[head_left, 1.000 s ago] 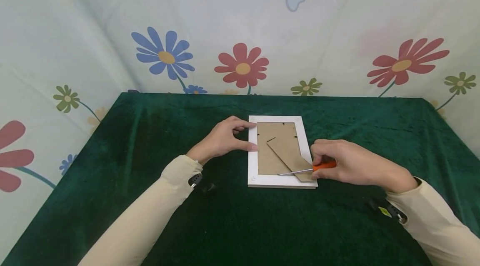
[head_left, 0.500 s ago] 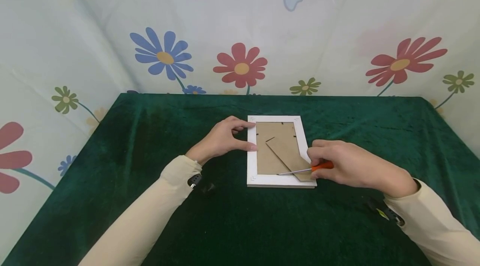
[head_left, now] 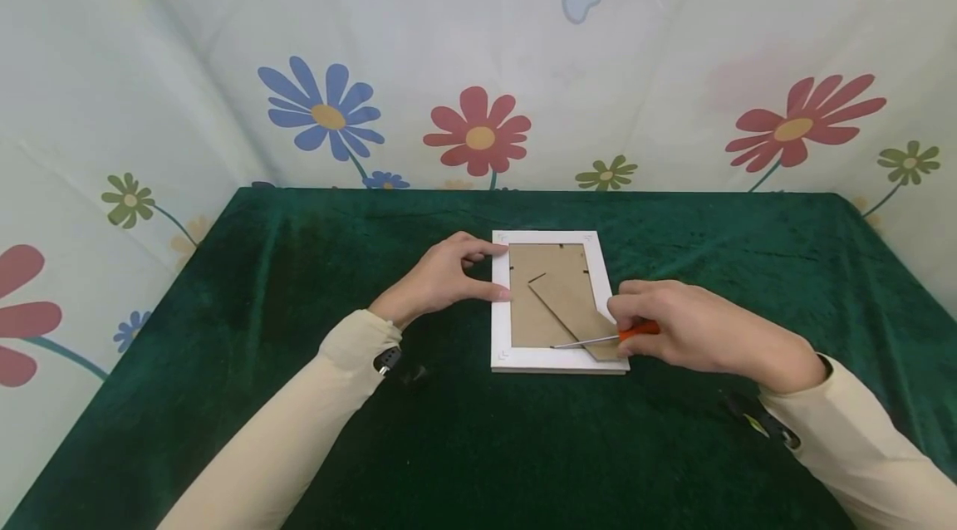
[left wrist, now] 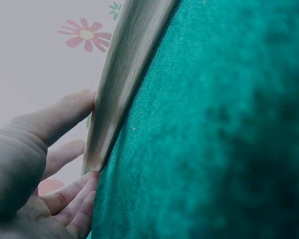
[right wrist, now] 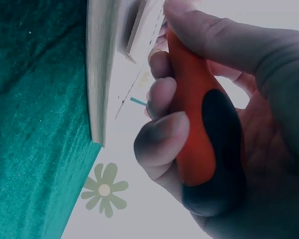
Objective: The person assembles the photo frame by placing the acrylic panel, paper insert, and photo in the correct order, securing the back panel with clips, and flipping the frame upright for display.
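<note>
A white rectangular picture frame (head_left: 557, 360) lies face down near the middle of the green velvet tablecloth (head_left: 478, 447), its long sides running toward the far edge, its brown fibreboard backing (head_left: 534, 297) upward. A brown fibreboard easel stand (head_left: 571, 310) lies slantwise across that backing, from the middle toward the frame's near right corner.

The right hand (head_left: 691, 331) rests at the frame's right side near that corner, its fingers curled tight around the orange-and-black handle of a small screwdriver (head_left: 635, 332). The thin metal shaft lies almost flat over the stand, its tip at the near edge of the backing. In the right wrist view the fingers (right wrist: 162, 139) wrap the handle (right wrist: 194, 129) and the thumb presses along its top, close beside the frame's edge (right wrist: 99, 69).

The left hand (head_left: 441, 277) rests at the frame's left side; the forefinger reaches its far left corner and the thumb touches the left rail farther down. In the left wrist view the thumb (left wrist: 60, 117) lies against the frame's side (left wrist: 122, 74), with the other fingers loosely bent beyond it.

Behind the cloth hangs a pale backdrop printed with flowers (head_left: 478, 131).
</note>
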`<act>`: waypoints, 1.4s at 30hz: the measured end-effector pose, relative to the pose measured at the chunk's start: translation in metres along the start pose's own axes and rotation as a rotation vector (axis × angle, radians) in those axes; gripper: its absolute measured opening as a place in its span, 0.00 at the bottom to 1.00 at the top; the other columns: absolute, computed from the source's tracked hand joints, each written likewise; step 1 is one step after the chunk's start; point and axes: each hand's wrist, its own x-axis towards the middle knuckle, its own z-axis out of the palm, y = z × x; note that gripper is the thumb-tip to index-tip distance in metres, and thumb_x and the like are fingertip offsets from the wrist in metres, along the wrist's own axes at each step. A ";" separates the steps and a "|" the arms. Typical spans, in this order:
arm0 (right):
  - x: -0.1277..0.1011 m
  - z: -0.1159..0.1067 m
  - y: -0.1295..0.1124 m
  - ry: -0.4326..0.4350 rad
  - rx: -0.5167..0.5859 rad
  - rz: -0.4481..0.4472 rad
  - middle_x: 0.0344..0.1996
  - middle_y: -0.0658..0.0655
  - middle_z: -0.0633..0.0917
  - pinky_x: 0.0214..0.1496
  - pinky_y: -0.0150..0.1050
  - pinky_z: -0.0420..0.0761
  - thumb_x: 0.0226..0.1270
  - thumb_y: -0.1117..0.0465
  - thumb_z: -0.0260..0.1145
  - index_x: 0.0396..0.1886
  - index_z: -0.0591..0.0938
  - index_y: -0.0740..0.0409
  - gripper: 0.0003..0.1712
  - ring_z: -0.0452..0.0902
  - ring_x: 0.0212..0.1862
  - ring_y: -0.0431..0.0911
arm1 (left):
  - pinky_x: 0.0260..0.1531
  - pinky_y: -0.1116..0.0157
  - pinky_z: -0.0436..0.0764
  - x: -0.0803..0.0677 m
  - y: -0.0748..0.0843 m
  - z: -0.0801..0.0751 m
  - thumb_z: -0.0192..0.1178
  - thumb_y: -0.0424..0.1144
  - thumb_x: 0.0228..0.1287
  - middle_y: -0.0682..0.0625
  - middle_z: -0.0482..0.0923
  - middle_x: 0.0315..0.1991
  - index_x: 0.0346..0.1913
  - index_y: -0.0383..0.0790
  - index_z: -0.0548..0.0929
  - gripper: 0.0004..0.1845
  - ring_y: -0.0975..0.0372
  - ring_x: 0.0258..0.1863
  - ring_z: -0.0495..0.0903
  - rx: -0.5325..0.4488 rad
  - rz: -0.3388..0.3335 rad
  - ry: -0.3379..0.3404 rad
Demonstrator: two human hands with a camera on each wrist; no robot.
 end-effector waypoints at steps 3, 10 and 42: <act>0.001 -0.001 0.002 -0.015 0.038 0.011 0.34 0.42 0.76 0.33 0.33 0.78 0.67 0.60 0.79 0.37 0.80 0.45 0.13 0.74 0.33 0.36 | 0.61 0.49 0.81 -0.001 0.000 0.000 0.82 0.54 0.56 0.48 0.72 0.67 0.73 0.49 0.79 0.42 0.52 0.65 0.73 -0.005 0.002 0.002; 0.002 0.000 0.009 -0.037 0.123 0.018 0.35 0.42 0.79 0.34 0.34 0.79 0.68 0.59 0.79 0.37 0.80 0.46 0.12 0.76 0.34 0.38 | 0.61 0.48 0.81 -0.001 0.001 0.000 0.82 0.54 0.56 0.48 0.72 0.67 0.73 0.50 0.79 0.42 0.52 0.65 0.73 -0.016 -0.001 -0.001; 0.005 0.006 0.026 -0.128 0.280 0.069 0.29 0.44 0.79 0.34 0.35 0.76 0.73 0.52 0.74 0.38 0.80 0.47 0.11 0.76 0.31 0.43 | 0.61 0.48 0.81 -0.002 0.003 -0.001 0.82 0.54 0.56 0.48 0.72 0.67 0.74 0.50 0.79 0.42 0.52 0.66 0.73 -0.016 -0.012 -0.002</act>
